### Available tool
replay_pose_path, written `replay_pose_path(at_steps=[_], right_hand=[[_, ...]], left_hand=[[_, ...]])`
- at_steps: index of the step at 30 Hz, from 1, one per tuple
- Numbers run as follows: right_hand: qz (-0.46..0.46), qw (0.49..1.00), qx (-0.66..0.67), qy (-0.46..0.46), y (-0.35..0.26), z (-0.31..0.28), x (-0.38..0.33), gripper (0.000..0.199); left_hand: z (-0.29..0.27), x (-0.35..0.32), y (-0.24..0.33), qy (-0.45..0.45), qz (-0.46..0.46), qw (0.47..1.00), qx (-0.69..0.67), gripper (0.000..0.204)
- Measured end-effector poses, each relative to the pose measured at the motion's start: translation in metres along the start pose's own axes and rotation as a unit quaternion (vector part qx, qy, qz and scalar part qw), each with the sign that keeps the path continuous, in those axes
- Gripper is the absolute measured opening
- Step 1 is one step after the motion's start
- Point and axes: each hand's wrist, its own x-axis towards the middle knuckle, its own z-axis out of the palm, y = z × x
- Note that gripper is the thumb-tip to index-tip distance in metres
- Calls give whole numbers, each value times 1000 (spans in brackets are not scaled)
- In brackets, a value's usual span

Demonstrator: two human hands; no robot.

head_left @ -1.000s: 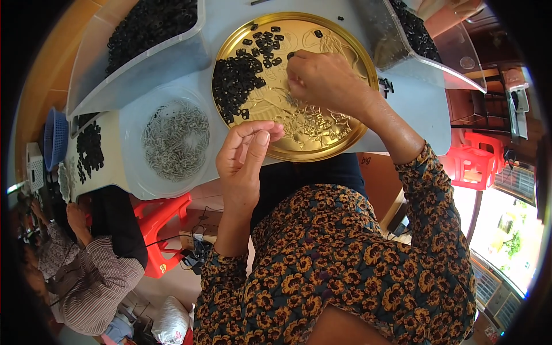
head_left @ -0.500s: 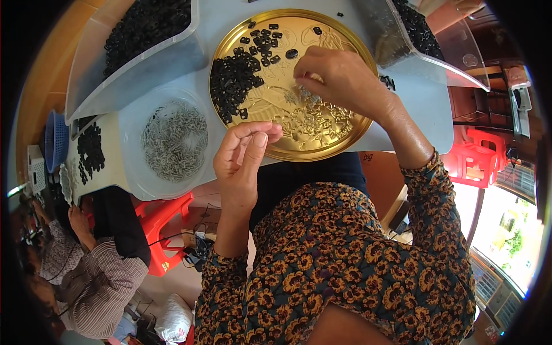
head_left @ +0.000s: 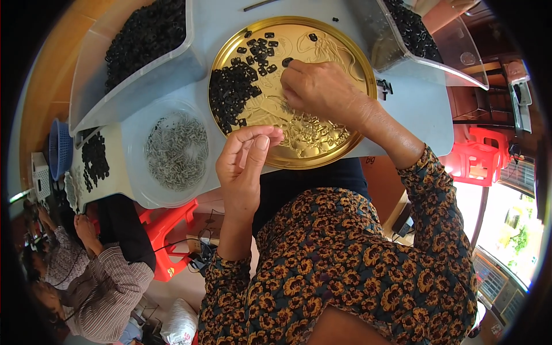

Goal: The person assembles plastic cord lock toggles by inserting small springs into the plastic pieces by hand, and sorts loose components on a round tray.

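A round golden tray (head_left: 339,26) lies in front of me. Small black plastic pieces (head_left: 230,92) are heaped on its left side, and small shiny metal parts (head_left: 313,135) are spread over its lower right. My right hand (head_left: 322,86) is over the tray, fingers bent down and drawn together above the metal parts. A black oval piece (head_left: 287,61) lies right by its knuckles. At the tray's near rim my left hand (head_left: 241,167) is raised, thumb and fingertips brought together. What either hand pinches, if anything, is hidden.
A clear bowl of metal pins (head_left: 178,152) stands left of the tray. Clear bins of black parts stand at the back left (head_left: 146,43) and back right (head_left: 411,34). Red stools (head_left: 172,236) flank the table. Another person in a striped sleeve (head_left: 118,270) sits at the left.
My right hand has shifted left and a little nearer over the tray, its fingers now pointing down. My left hand keeps nearly the same pose. The whole view has shifted slightly.
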Motion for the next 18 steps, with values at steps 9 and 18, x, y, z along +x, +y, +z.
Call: replay_pose_path(at_steps=[9, 18], right_hand=[[154, 952, 227, 137, 11, -17, -39, 16], [176, 935, 259, 169, -8, -28, -72, 11]], left_hand=[[52, 104, 10, -56, 75, 957, 274, 18], [47, 220, -37, -190, 192, 759, 592, 20]])
